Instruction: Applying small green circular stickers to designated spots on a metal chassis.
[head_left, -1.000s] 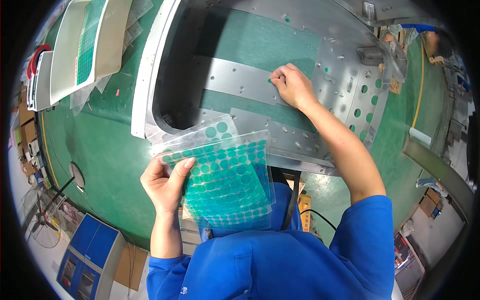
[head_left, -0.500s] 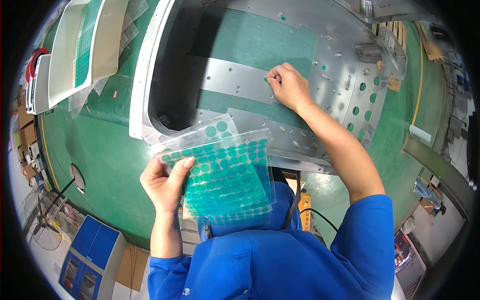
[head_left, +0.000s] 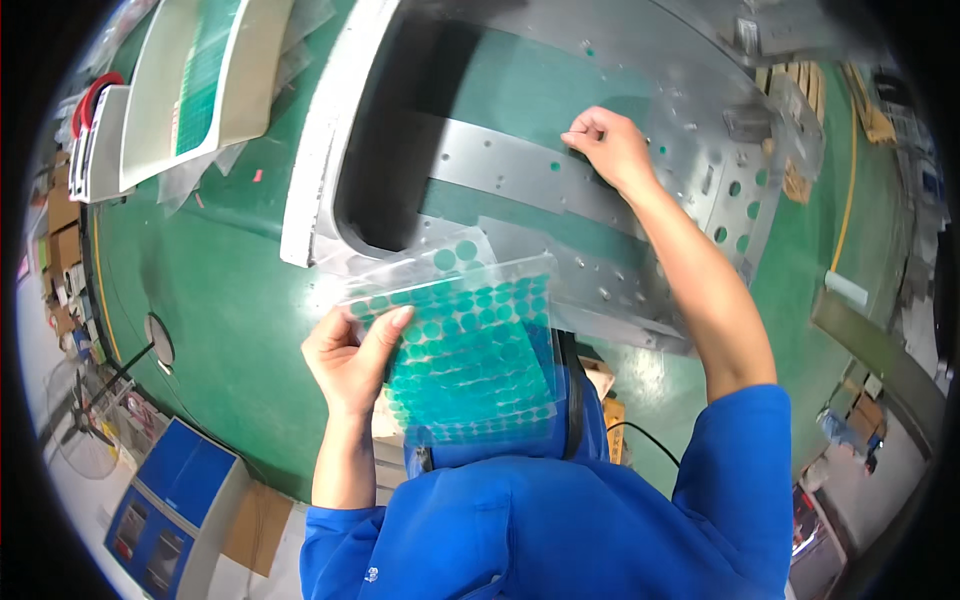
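Observation:
My left hand [head_left: 350, 362] is closed, thumb on top, around the upper left corner of a stack of clear sheets of round green stickers [head_left: 470, 355], held in front of my body. A part-used sheet with a few larger green dots [head_left: 455, 256] sticks out behind it. My right hand [head_left: 614, 150] is over the large grey metal frame [head_left: 490, 155], thumb and forefinger pinched together; whether anything small is between them I cannot make out. Below and left of those fingertips, a green dot [head_left: 555, 166] sits on the frame's flat crossbar. More green dots mark the frame's right side.
A cream bin [head_left: 140, 130] holding green sheets stands at the upper left, near a red ring-shaped item [head_left: 95, 100]. Lower left are a fan [head_left: 85, 430] and a blue-and-grey cabinet [head_left: 185, 480]. A green-grey beam [head_left: 870, 350] and a wooden pallet [head_left: 800, 90] are on the right.
My right hand has lifted away from the crossbar, up and to the right. A green dot now shows where its fingertips were. The view has shifted slightly; my left hand still holds the sheets.

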